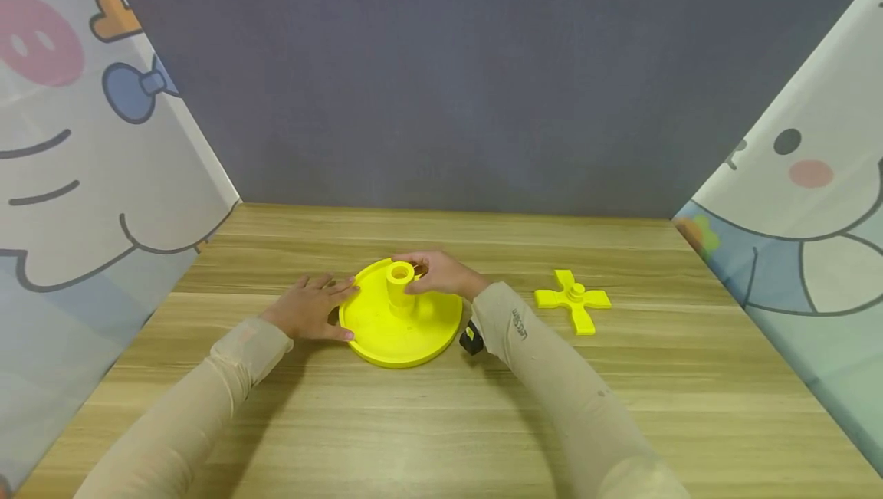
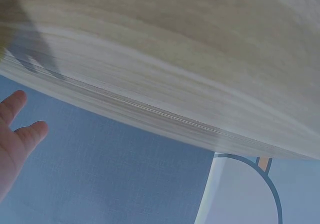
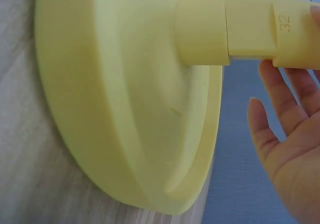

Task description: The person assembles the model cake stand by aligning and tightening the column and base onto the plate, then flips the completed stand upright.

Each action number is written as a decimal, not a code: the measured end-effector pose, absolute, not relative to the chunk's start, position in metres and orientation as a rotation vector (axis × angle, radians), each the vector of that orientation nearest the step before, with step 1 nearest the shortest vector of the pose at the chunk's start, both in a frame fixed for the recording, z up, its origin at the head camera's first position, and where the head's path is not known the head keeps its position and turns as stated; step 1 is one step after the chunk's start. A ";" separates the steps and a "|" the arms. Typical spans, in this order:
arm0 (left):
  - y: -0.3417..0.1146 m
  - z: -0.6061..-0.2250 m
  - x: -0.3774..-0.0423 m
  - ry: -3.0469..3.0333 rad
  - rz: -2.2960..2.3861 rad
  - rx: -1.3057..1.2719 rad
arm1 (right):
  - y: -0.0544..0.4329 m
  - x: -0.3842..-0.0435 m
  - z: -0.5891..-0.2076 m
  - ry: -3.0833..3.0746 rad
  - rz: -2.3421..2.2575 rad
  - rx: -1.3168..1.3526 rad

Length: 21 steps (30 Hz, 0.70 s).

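A round yellow dish [image 1: 372,338] with a raised rim lies on the table, a short collar [image 3: 202,33] rising from its middle. Upright in that collar stands a yellow hollow tube [image 1: 397,280], marked 32 in the right wrist view. My right hand [image 1: 447,274] grips the tube near its top, thumb on the near side and fingers behind. Spread along the dish's left edge, my left hand [image 1: 309,310] touches the rim with extended fingers and thumb. Only some fingertips [image 2: 33,133] of that hand show in the left wrist view.
Right of the dish, a yellow cross-shaped piece [image 1: 566,301] with a round knob lies flat on the wooden table [image 1: 414,430]. A small black device [image 1: 471,341] sits under my right wrist. A grey panel [image 1: 441,85] borders the back, with cartoon-printed cloths at both sides.
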<state>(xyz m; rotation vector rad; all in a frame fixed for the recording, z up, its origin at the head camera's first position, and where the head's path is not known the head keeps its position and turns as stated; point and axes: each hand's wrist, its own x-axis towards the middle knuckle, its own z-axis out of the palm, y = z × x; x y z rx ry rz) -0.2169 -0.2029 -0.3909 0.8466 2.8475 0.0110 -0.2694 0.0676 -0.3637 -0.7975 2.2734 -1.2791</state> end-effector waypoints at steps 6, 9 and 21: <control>-0.203 -0.390 -0.218 2.838 0.021 0.838 | 0.064 -0.269 -0.366 2.306 -1.302 -0.791; -0.204 -0.391 -0.219 2.839 0.021 0.840 | 0.064 -0.270 -0.367 2.290 -1.299 -0.826; -0.203 -0.390 -0.216 2.854 0.011 0.884 | 0.062 -0.270 -0.373 2.266 -1.345 -0.805</control>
